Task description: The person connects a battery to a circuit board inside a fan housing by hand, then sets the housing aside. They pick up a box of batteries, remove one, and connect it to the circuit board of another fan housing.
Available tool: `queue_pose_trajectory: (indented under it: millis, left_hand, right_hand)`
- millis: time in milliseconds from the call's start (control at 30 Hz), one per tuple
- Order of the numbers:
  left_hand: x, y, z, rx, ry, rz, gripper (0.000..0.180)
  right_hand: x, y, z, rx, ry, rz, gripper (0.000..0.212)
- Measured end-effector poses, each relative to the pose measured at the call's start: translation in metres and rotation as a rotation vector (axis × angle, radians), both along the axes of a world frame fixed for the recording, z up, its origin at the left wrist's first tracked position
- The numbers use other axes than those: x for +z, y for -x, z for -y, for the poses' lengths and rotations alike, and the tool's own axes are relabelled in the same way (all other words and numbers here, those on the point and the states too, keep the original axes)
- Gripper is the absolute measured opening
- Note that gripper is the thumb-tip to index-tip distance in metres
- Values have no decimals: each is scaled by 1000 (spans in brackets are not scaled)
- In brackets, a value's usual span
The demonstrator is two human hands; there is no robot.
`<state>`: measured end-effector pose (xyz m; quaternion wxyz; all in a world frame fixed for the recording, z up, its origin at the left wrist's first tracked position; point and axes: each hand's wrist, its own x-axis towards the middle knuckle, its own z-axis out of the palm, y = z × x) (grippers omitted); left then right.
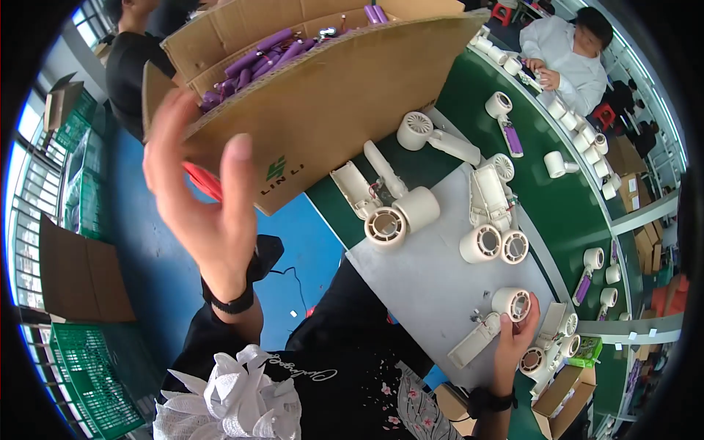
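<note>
My left hand (pixel 202 198) is raised in the air, fingers spread and palm bare, just in front of a big cardboard box (pixel 330 110) that holds several purple handle parts (pixel 260 55). Low on the right, my right hand (pixel 513 334) grips a cream hair-dryer shell (pixel 495 319) lying on the grey work mat (pixel 433 286); its round barrel sits by my fingertips and the handle points left.
More cream dryer shells (pixel 400 209) lie on the mat and along the green conveyor (pixel 565 205). A person in white (pixel 568 55) works at the far end. Another person in black (pixel 132 66) stands behind the box. Green crates (pixel 95 381) and flat cardboard (pixel 81 275) sit at left.
</note>
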<state>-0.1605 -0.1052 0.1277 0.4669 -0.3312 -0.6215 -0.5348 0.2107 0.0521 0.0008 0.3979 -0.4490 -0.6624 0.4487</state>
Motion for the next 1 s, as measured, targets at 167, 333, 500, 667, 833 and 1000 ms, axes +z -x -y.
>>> queue_pose_trajectory:
  millis: [167,333,500,667,833,1000]
  left_hand:
    - [-10,-4,40,-231,464,-94,27]
    - [-15,3,50,-514,760,70,25]
    - [40,24,31,-634,1236,170,24]
    - [89,20,-50,-543,1594,224,31]
    - [99,43,-146,-304,2007,335,43]
    - [80,77,-212,-309,2019,375,49]
  right_hand:
    - [16,6,-6,59,62,89,59]
    - [18,4,-5,100,67,142,59]
    - [4,2,-7,108,22,30,58]
    - [-11,-7,-15,146,31,-50,58]
    - [-6,-5,-9,126,99,-172,59]
    - [-10,-11,-14,163,117,-238,61]
